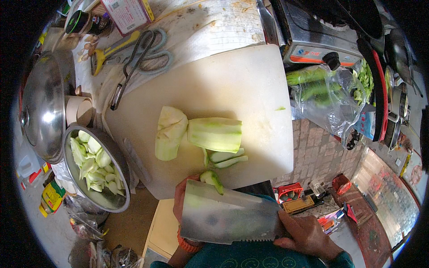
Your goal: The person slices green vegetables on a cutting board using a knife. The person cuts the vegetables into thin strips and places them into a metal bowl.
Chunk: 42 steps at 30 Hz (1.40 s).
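Observation:
My right hand [300,234] grips the handle of a broad steel cleaver [228,214], held flat over the board's near edge. Behind the blade's left end is my left hand [180,197], mostly hidden, with an orange band at the wrist; what its fingers do is out of sight. A small green-edged gourd piece [211,181] overlaps the blade's upper edge. On the white cutting board [254,90] lie two large peeled pale-green gourd chunks, one left [169,134] and one right [216,134]. Thin cut strips [229,159] sit just below the right chunk.
Left of the board stands a metal bowl [125,201] of cut gourd pieces beside a metal lid [47,107]. A vegetable peeler [125,78], scissors [156,62] and a yellow-handled tool [114,47] lie beyond. Right are a gas stove [321,40] and bagged green vegetables [321,87].

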Motion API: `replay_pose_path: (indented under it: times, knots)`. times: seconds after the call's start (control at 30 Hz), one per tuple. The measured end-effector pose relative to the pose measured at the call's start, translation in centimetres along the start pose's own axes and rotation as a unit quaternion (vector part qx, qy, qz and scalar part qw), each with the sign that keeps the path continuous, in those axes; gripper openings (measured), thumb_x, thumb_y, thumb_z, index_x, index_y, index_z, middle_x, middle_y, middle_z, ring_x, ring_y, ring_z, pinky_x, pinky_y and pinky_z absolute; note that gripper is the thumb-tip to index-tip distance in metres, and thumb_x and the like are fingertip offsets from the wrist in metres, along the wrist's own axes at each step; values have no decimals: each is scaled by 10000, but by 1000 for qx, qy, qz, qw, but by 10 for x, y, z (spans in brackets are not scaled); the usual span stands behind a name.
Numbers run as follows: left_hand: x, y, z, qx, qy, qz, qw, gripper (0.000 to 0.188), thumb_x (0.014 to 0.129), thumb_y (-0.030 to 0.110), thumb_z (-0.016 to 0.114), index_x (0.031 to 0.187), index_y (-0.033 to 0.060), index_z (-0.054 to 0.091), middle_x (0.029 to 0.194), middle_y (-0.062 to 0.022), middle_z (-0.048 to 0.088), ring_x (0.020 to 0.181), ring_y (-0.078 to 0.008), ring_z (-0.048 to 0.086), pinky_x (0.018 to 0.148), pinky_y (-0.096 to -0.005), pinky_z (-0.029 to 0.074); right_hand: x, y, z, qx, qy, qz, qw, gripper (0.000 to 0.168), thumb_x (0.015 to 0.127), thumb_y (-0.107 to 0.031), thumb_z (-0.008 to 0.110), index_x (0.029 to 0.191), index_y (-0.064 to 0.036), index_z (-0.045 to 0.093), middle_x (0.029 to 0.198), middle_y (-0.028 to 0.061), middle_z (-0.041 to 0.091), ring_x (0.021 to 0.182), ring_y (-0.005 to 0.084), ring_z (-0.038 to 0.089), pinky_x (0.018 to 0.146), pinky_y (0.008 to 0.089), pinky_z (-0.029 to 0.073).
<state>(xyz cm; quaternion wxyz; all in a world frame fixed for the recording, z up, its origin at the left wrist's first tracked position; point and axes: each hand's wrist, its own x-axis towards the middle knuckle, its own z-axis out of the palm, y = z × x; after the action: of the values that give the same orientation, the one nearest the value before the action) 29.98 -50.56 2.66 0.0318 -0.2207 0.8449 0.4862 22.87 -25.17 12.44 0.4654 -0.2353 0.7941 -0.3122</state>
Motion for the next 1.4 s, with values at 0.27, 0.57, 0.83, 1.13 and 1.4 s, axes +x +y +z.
replay_pose_path:
  times: [0.27, 0.57, 0.83, 1.13, 1.4]
  knots:
    - [1, 1, 4, 12, 19, 19, 1000, 415, 761, 292, 701, 1023, -10, 590, 1065, -179, 599, 940, -276, 610, 787, -347, 504, 2, 5, 3, -5, 25, 3, 1000, 699, 768, -434, 707, 1123, 128, 491, 644, 122, 602, 500, 248, 615, 433, 355, 490]
    - [-10, 4, 10, -153, 42, -175, 972, 420, 799, 189, 686, 1133, -15, 531, 989, -137, 623, 870, -197, 618, 755, -318, 506, 16, 7, 3, -13, 47, -14, 999, 664, 792, -450, 674, 1116, 103, 502, 634, 109, 589, 501, 235, 610, 424, 355, 484]
    - [1, 10, -3, -37, 5, -78, 996, 406, 738, 261, 736, 998, -29, 619, 992, -172, 613, 878, -274, 612, 764, -351, 489, 42, 7, -9, 45, -122, 144, 981, 594, 863, -453, 576, 1180, 42, 494, 814, 208, 611, 733, 355, 635, 642, 427, 501]
    - [-14, 3, -8, -118, 32, -135, 983, 439, 734, 242, 723, 1066, -20, 602, 1084, -163, 597, 951, -266, 586, 840, -355, 460, 17, 15, -3, 122, -66, 76, 987, 642, 857, -506, 554, 1262, -26, 421, 811, 211, 626, 723, 385, 639, 599, 449, 515]
    - [-2, 19, -4, -108, 29, -176, 978, 392, 769, 169, 680, 1112, 21, 560, 1030, -138, 608, 921, -239, 597, 826, -361, 476, -6, -10, -6, 83, -80, 85, 990, 736, 828, -523, 577, 1269, 46, 424, 873, 213, 616, 774, 356, 639, 661, 404, 508]
